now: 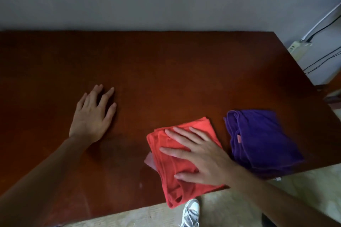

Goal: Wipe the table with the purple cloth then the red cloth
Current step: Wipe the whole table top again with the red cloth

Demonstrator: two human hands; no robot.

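A folded red cloth [169, 180] lies near the front edge of the dark brown table [166, 72], its near corner hanging over the edge. My right hand [199, 155] lies flat on top of it with fingers spread, pressing it down. To its right, the folded purple cloth [262, 140] rests by the table's front right corner, untouched. My left hand [92, 114] is flat on the bare tabletop to the left, fingers apart, holding nothing.
A grey wall runs behind the table. A white power strip [299, 47] with cables sits beyond the right edge. A white shoe [191, 212] stands on the pale floor below the front edge.
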